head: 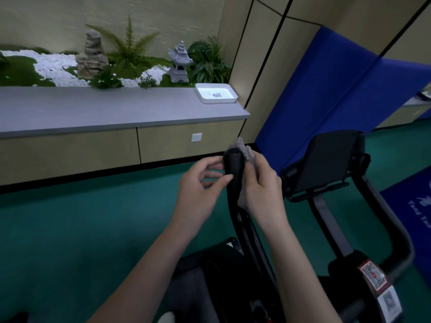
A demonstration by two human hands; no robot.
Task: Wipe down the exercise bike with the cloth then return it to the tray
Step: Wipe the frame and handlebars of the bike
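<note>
The black exercise bike fills the lower right, its console facing away and its left handlebar grip rising in the middle. My right hand holds a grey cloth wrapped against the right side of that grip. My left hand is just left of the grip, fingertips touching it with the fingers loosely curled. A white tray sits at the right end of the grey counter.
The grey counter runs along the left over beige cabinets, with a rock-and-fern garden and a stone lantern behind it. A blue padded mat leans on the wall right of the tray. Green floor lies to the left.
</note>
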